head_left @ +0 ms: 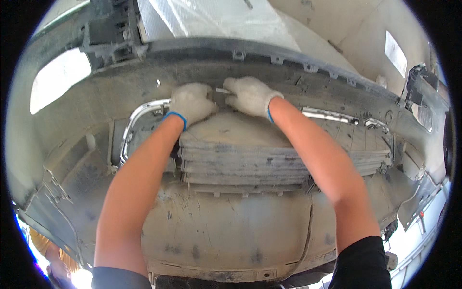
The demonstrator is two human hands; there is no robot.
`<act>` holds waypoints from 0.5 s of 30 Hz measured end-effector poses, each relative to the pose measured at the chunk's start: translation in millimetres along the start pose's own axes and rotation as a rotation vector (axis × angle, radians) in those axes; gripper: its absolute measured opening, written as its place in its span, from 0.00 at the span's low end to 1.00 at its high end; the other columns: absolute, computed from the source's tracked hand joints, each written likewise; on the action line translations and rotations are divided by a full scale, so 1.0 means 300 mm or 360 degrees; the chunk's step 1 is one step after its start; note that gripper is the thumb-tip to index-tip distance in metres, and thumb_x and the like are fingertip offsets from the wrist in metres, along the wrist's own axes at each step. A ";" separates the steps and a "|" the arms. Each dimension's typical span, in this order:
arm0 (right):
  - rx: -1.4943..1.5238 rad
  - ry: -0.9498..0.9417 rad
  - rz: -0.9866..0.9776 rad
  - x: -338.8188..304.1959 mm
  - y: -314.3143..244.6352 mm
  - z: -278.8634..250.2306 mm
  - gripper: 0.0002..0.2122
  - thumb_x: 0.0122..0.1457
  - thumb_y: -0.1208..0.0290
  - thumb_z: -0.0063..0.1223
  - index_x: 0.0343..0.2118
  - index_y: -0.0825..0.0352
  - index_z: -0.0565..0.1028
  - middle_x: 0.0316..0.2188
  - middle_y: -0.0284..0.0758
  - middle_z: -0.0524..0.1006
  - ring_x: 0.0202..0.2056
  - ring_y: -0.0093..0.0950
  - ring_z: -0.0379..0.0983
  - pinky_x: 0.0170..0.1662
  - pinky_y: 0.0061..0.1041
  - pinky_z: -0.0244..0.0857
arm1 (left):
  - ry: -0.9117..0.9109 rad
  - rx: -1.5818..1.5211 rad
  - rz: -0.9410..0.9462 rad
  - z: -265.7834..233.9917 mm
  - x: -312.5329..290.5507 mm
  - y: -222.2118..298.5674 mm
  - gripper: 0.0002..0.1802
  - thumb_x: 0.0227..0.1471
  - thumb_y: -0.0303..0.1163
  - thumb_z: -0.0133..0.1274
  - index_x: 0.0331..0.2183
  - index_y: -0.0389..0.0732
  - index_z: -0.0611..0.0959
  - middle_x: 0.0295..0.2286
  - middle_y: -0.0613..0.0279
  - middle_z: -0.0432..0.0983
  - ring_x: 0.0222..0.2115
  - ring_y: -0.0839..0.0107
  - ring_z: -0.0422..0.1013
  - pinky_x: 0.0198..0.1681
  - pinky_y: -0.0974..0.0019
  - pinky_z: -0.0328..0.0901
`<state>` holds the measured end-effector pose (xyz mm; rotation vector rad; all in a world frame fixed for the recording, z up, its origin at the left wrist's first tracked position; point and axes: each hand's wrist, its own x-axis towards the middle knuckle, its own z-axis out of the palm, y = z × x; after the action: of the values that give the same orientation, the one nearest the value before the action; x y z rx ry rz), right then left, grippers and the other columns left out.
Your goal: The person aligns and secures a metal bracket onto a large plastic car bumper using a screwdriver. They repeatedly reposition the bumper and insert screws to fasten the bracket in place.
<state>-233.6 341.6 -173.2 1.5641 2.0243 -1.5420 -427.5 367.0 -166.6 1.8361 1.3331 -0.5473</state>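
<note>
A dusty grey car bumper (226,231), its inner side toward me, fills most of the view. Both my hands wear whitish work gloves with blue cuffs and meet at the upper edge of a slatted grille section (245,166). My left hand (193,102) has its fingers curled against the bumper there; what they grip, if anything, is hidden. Just to its right, my right hand (251,96) is closed, with a thin light-coloured rod (223,90) sticking out from its fingers toward the left hand. Shiny trim (127,136) curves beside my left forearm.
Clips and tabs (276,59) line the bumper's far edge. Another shiny trim strip (329,116) runs right of my right wrist. A dark cable (309,231) hangs down the near part. Clear plastic sheeting (216,21) lies beyond. Part of another person (55,262) shows at lower left.
</note>
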 end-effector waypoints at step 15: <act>-0.0621 -0.0137 -0.0115 0.080 -0.092 -0.005 0.15 0.51 0.71 0.57 0.42 0.67 0.81 0.34 0.44 0.83 0.38 0.39 0.80 0.43 0.39 0.72 | -0.0085 0.0015 0.0054 -0.005 -0.018 0.010 0.25 0.39 0.45 0.66 0.40 0.44 0.89 0.35 0.52 0.84 0.36 0.56 0.79 0.44 0.58 0.72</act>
<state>-265.2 359.9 -171.0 1.2673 2.1868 -1.1209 -426.8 364.5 -160.8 1.8357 1.2638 -0.5821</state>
